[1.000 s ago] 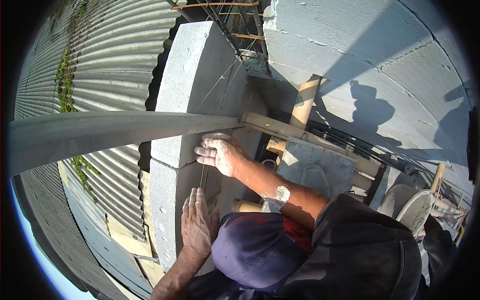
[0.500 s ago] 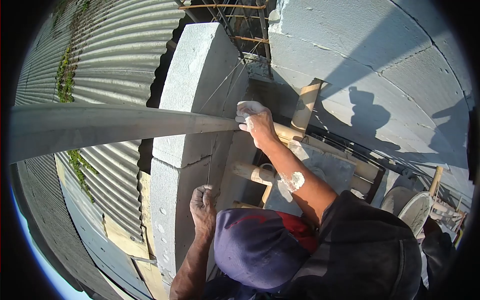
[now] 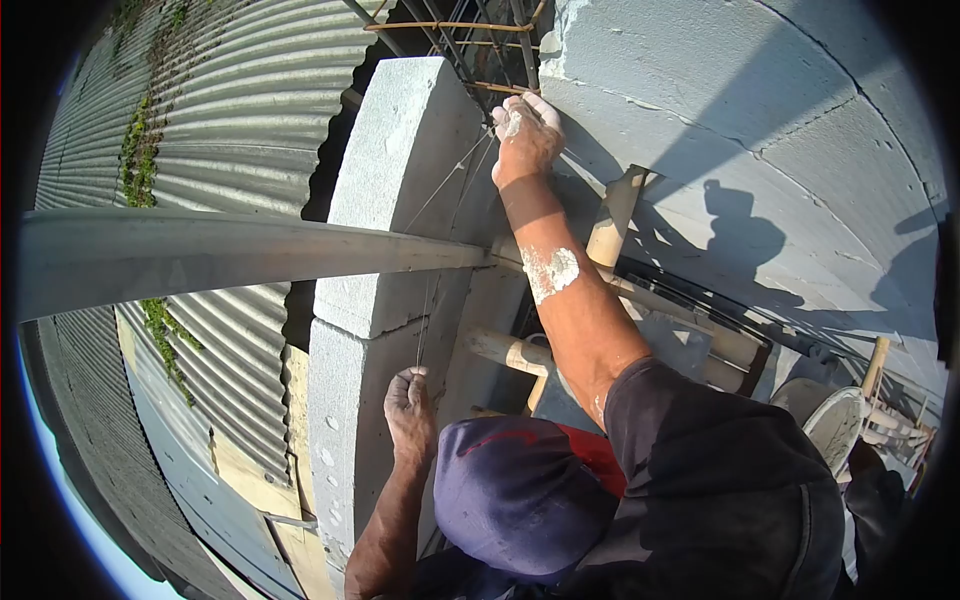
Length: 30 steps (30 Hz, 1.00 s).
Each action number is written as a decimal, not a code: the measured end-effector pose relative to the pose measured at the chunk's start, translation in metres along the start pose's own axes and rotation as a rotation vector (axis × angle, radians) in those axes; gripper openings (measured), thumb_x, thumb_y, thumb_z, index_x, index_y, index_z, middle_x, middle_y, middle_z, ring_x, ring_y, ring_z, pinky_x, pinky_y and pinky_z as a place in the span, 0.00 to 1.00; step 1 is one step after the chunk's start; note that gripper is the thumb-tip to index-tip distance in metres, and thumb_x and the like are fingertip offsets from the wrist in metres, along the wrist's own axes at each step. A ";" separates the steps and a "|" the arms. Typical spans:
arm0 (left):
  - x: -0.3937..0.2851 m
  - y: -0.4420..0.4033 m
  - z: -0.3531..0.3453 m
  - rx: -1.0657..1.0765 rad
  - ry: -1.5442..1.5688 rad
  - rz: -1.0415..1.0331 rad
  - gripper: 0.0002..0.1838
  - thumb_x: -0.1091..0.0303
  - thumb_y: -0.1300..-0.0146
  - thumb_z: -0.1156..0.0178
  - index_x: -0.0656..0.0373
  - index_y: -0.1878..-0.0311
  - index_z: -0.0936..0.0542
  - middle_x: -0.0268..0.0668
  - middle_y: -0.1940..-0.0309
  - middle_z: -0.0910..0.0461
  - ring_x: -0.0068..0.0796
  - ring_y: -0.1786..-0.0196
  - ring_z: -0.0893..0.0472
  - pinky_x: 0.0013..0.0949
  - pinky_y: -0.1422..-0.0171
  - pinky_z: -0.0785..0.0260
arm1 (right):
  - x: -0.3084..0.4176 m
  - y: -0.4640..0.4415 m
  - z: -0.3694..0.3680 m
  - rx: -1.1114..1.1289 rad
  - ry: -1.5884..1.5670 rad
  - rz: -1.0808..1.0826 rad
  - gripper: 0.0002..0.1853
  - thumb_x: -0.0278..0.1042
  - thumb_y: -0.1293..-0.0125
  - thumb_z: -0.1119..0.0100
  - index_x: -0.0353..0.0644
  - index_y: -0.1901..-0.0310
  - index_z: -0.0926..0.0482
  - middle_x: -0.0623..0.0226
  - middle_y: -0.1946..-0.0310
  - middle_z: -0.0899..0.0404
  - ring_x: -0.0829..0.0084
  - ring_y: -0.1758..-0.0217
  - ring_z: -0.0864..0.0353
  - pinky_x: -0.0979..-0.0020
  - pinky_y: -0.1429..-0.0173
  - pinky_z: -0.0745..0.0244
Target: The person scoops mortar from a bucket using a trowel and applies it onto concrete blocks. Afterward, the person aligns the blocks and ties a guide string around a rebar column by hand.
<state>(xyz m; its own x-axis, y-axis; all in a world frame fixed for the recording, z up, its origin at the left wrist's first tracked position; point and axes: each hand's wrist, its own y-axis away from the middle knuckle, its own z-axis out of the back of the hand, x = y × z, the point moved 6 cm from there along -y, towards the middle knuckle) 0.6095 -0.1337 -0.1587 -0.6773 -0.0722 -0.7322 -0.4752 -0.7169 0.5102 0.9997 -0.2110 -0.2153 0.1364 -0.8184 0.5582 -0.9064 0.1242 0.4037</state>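
My left hand [image 3: 408, 405] is closed in a pinch on a thin string [image 3: 424, 320] beside the face of a light grey block wall [image 3: 375, 195]. The string runs upward along the blocks. My right hand [image 3: 527, 130], dusted white, is raised at the wall's upper end, beside rusty rebar [image 3: 500, 40]. Its fingers look partly stretched and apart, close to the string's upper end; whether they touch it is unclear. A long grey metal bar [image 3: 250, 255] crosses in front of the blocks between my hands. My purple cap [image 3: 525, 495] and dark sleeve fill the lower part.
Corrugated roofing [image 3: 220, 110] lies left of the wall. A large pale block wall [image 3: 720, 110] rises on the right, carrying my shadow. Bamboo poles [image 3: 615, 215] stand between the walls. A mortar-smeared bucket [image 3: 835, 425] is at lower right.
My right hand has moved up from the end of the metal bar to the rebar and the string's upper end. The left hand keeps its pinch with little movement.
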 end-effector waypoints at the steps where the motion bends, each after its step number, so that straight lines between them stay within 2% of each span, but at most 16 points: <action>1: 0.001 0.000 0.000 -0.004 -0.012 -0.008 0.09 0.65 0.26 0.48 0.59 0.57 0.22 0.22 0.75 0.36 0.12 0.72 0.40 0.21 0.68 0.43 | -0.001 -0.002 0.001 -0.014 0.012 0.027 0.17 0.23 0.36 0.39 0.30 0.46 0.24 0.60 0.59 0.19 0.72 0.66 0.18 0.76 0.61 0.23; 5: 0.000 0.001 -0.002 0.034 0.015 -0.006 0.09 0.66 0.26 0.49 0.59 0.57 0.21 0.22 0.74 0.35 0.12 0.72 0.39 0.22 0.66 0.42 | -0.002 -0.010 0.007 0.009 0.169 0.174 0.15 0.23 0.36 0.39 0.33 0.48 0.21 0.62 0.66 0.20 0.74 0.72 0.20 0.76 0.68 0.23; 7: 0.002 0.001 -0.006 0.046 0.032 0.010 0.10 0.66 0.26 0.49 0.59 0.57 0.21 0.22 0.75 0.34 0.12 0.72 0.39 0.23 0.66 0.41 | 0.003 -0.019 0.006 0.022 0.462 0.304 0.13 0.24 0.34 0.41 0.32 0.49 0.21 0.60 0.64 0.19 0.73 0.69 0.20 0.74 0.64 0.23; 8: 0.004 -0.001 -0.007 0.035 -0.014 0.007 0.09 0.66 0.26 0.49 0.60 0.58 0.21 0.22 0.75 0.34 0.12 0.73 0.39 0.22 0.68 0.42 | 0.001 -0.021 0.006 0.036 0.541 0.317 0.13 0.25 0.34 0.41 0.32 0.49 0.21 0.60 0.63 0.18 0.72 0.68 0.19 0.73 0.63 0.23; 11: 0.010 -0.006 -0.016 0.075 0.050 -0.041 0.07 0.62 0.26 0.45 0.53 0.57 0.21 0.18 0.82 0.39 0.08 0.82 0.43 0.20 0.81 0.50 | 0.010 -0.013 0.002 0.090 0.647 0.267 0.14 0.28 0.33 0.41 0.34 0.47 0.21 0.60 0.62 0.17 0.68 0.64 0.17 0.70 0.59 0.21; 14: 0.015 -0.009 -0.025 0.067 0.040 -0.046 0.08 0.61 0.26 0.45 0.54 0.57 0.21 0.18 0.83 0.39 0.08 0.82 0.43 0.20 0.81 0.50 | 0.003 -0.001 0.011 0.131 0.077 -0.144 0.17 0.32 0.32 0.40 0.37 0.43 0.23 0.59 0.57 0.17 0.65 0.57 0.17 0.63 0.49 0.22; 15: 0.015 -0.010 -0.026 0.068 0.045 -0.022 0.08 0.64 0.26 0.46 0.56 0.57 0.21 0.20 0.80 0.37 0.09 0.79 0.42 0.21 0.77 0.48 | 0.001 0.002 0.015 0.057 0.030 -0.280 0.20 0.37 0.30 0.41 0.43 0.39 0.26 0.59 0.49 0.20 0.64 0.44 0.21 0.54 0.38 0.27; 17: 0.011 -0.006 -0.028 0.070 0.052 0.036 0.09 0.68 0.26 0.49 0.60 0.58 0.21 0.22 0.75 0.33 0.12 0.73 0.39 0.22 0.69 0.43 | -0.008 -0.003 0.018 -0.011 -0.157 -0.405 0.20 0.41 0.29 0.43 0.47 0.38 0.27 0.65 0.39 0.26 0.63 0.35 0.27 0.50 0.31 0.32; 20: 0.008 -0.005 -0.031 0.087 0.063 0.047 0.09 0.68 0.26 0.48 0.59 0.58 0.20 0.23 0.75 0.32 0.12 0.73 0.38 0.23 0.69 0.43 | -0.010 -0.005 0.003 0.046 -0.187 -0.467 0.20 0.42 0.28 0.45 0.53 0.36 0.29 0.71 0.35 0.29 0.65 0.31 0.31 0.49 0.29 0.36; 23: 0.009 -0.007 -0.030 0.066 0.023 0.031 0.10 0.66 0.26 0.48 0.59 0.58 0.20 0.23 0.76 0.32 0.13 0.73 0.38 0.24 0.69 0.42 | -0.007 -0.004 -0.007 -0.068 -0.164 -0.462 0.22 0.44 0.27 0.45 0.52 0.34 0.29 0.70 0.36 0.27 0.64 0.31 0.30 0.53 0.30 0.36; 26: 0.013 -0.010 -0.030 0.066 0.012 0.022 0.10 0.65 0.26 0.48 0.60 0.58 0.20 0.23 0.76 0.32 0.13 0.73 0.38 0.24 0.69 0.42 | -0.004 -0.002 -0.015 -0.153 -0.181 -0.449 0.16 0.44 0.27 0.45 0.50 0.41 0.26 0.71 0.44 0.24 0.66 0.35 0.26 0.54 0.34 0.33; 29: 0.023 -0.017 -0.033 0.095 0.037 -0.034 0.10 0.61 0.26 0.47 0.56 0.55 0.21 0.20 0.83 0.38 0.10 0.83 0.41 0.21 0.80 0.47 | -0.009 -0.004 -0.017 -0.185 -0.242 -0.431 0.14 0.43 0.27 0.45 0.49 0.45 0.25 0.72 0.46 0.23 0.67 0.38 0.25 0.55 0.36 0.32; 30: 0.027 -0.018 -0.033 0.102 0.036 -0.034 0.10 0.61 0.26 0.47 0.56 0.55 0.21 0.20 0.83 0.38 0.10 0.83 0.41 0.21 0.80 0.47 | -0.012 -0.006 -0.018 -0.186 -0.270 -0.422 0.13 0.43 0.27 0.44 0.49 0.46 0.25 0.72 0.47 0.23 0.68 0.39 0.24 0.56 0.36 0.31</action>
<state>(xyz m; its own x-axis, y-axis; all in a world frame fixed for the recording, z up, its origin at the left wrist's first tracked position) 0.6188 -0.1452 -0.2024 -0.6401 -0.0754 -0.7646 -0.5534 -0.6451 0.5269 1.0110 -0.1917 -0.2118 0.3440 -0.9308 0.1235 -0.7056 -0.1695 0.6881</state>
